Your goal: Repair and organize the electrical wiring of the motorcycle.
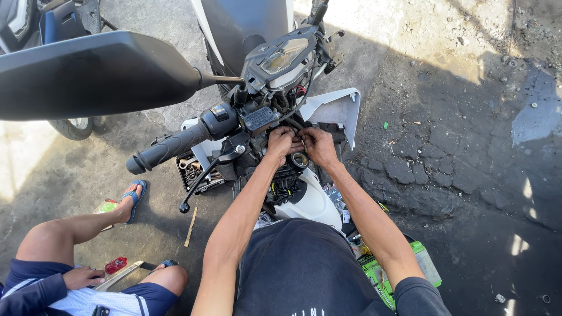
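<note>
- Two hands meet at the centre of the head view, a little above the middle of the frame, both buried in the stripped front of a scooter. The left hand (281, 142) and the right hand (319, 146) sit knuckle to knuckle, touching or very nearly so.
- Between them runs a bundle of dark wiring (297, 144). It lies straight ahead of both sets of fingers, neither hand clearly nearer, and its strands seem to run up the frame toward the instrument panel (284, 58).
- Both hands have their fingers curled tight and narrow around that wiring; whether each truly pinches a strand or only presses on it I cannot tell, since the fingertips are hidden.
- Just below the hands sits a small round ring-shaped part (300, 160), close under the right hand's thumb side.
- Left of the hands the handlebar grip (167, 150) points toward the left edge of the frame, with the brake lever (202, 178) under it and a large black mirror (93, 73) filling the upper left.
- A white body panel (336, 108) stands off just upper right of the hands.
- On the ground, a tray of tools (196, 172) lies left of centre, and a green case (374, 272) sits at the lower right.
- At lower left another person crouches in blue sandals, one hand (85, 276) resting near a small red object (115, 265), well apart from the work.
</note>
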